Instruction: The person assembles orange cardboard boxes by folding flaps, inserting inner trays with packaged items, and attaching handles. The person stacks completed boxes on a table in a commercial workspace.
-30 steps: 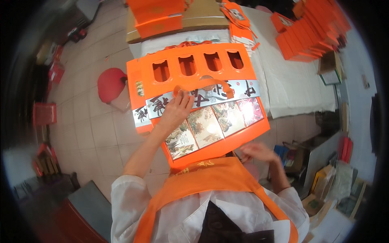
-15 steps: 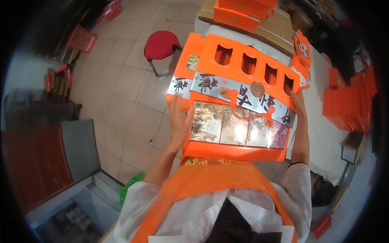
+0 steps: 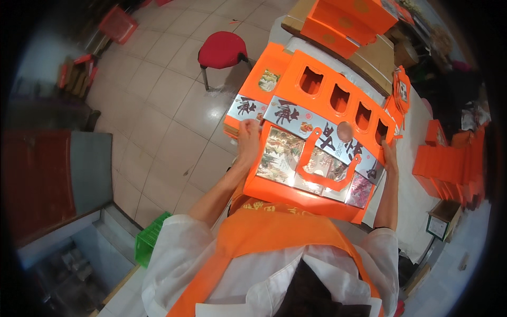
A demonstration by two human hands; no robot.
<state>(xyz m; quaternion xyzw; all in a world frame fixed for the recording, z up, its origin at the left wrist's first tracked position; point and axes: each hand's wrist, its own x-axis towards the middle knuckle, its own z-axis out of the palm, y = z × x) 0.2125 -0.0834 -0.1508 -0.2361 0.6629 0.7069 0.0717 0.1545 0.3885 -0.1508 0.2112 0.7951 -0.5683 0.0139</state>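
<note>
In front of me is an orange gift box (image 3: 253, 187), its flap lid (image 3: 322, 98) tilted back with several cut-out windows and a silver printed band. Several smaller boxes with landscape pictures (image 3: 278, 156) fill its tray side by side. An orange ribbon handle (image 3: 325, 183) droops from the band over them. At the left edge, by the band's end, my left hand (image 3: 248, 142) has its fingers bent against the box. My right hand (image 3: 390, 157) grips the lid's right edge, thumb near the last window, other fingers partly hidden.
Similar orange packaging (image 3: 253, 79) lies under and left of the lid. Orange boxes stand on a carton (image 3: 364, 58) at the back, with more stacked at right (image 3: 449, 164). A red stool (image 3: 223, 50) stands beyond the table; a green crate (image 3: 150, 240) is at lower left.
My left hand has gone from spread fingers beside the box to bent fingers at its edge. The ribbon handle hangs lower over the small boxes. The whole view has shifted and turned slightly.
</note>
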